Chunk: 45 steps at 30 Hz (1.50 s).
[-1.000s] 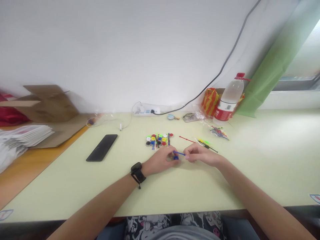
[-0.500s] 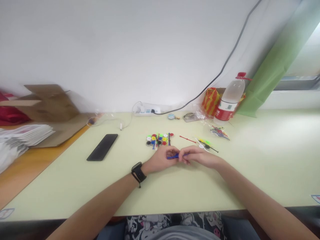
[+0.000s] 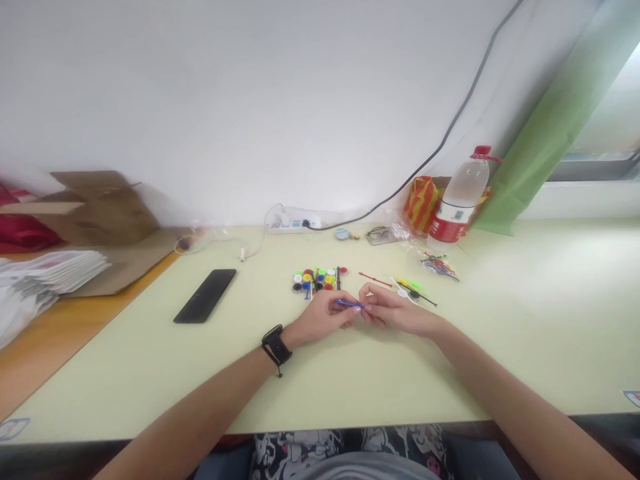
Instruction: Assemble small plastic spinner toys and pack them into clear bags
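Between my hands, just above the table, is a thin blue plastic stick [image 3: 347, 303]. My left hand [image 3: 325, 315] is closed around it, with its near end showing over the fingers. The fingertips of my right hand [image 3: 393, 312] pinch its other end, largely covering it. Beyond my left hand lies a cluster of coloured discs and sticks [image 3: 320, 278] in green, white, yellow, red, blue and black. A red stick [image 3: 375, 279] lies past my right hand. Yellow and black sticks [image 3: 414, 291] with a few discs rest to its right.
A black phone [image 3: 206, 295] lies on the left. At the back are a power strip [image 3: 295, 222], a tape roll [image 3: 343, 234], a large water bottle [image 3: 459, 197] and a plastic bag of small parts [image 3: 440, 265]. A cardboard box [image 3: 105, 207] and stacked papers [image 3: 75, 269] stand far left.
The blue stick has turned in my hands and its right end now sits at the fingertips. My right fingers have shifted slightly up and closer to my left thumb.
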Available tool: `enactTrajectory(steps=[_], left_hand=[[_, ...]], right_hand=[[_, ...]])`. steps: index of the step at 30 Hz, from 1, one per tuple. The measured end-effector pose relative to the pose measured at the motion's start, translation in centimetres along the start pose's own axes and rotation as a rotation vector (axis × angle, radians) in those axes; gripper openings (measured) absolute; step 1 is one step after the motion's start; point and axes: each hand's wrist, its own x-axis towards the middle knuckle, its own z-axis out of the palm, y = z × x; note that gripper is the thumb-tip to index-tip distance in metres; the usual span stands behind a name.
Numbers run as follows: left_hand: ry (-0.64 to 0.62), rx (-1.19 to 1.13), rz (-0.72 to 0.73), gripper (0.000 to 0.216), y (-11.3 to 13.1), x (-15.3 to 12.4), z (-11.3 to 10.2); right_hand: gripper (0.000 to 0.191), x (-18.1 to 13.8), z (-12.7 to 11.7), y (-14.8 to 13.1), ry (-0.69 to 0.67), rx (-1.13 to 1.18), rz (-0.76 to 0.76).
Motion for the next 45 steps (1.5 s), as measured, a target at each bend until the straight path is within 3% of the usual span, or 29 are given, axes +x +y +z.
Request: enactTrajectory(steps=[5, 11, 21, 35, 45], left_hand=[[0.025, 0.008, 0.027, 0.029, -0.3, 0.3, 0.0], [0.081, -0.012, 0.017, 0.026, -0.7, 0.4, -0.1], [0.102, 0.034, 0.083, 0.029, -0.7, 0.3, 0.0], [0.058, 0.072, 0.110, 0.028, -0.1, 0.1, 0.2], [0.056, 0.122, 0.127, 0.027, -0.3, 0.1, -0.2]], right_hand=[[0.030, 0.2, 0.0, 0.5, 0.032, -0.067, 0.036], [0.033, 0.4, 0.1, 0.1, 0.165, -0.112, 0.030], [0.035, 0.2, -0.2, 0.0, 0.141, -0.082, -0.005], [0.038, 0.8, -0.4, 0.9, 0.206, -0.240, -0.074], [0.039, 0.8, -0.2, 0.8, 0.204, -0.171, -0.078]])
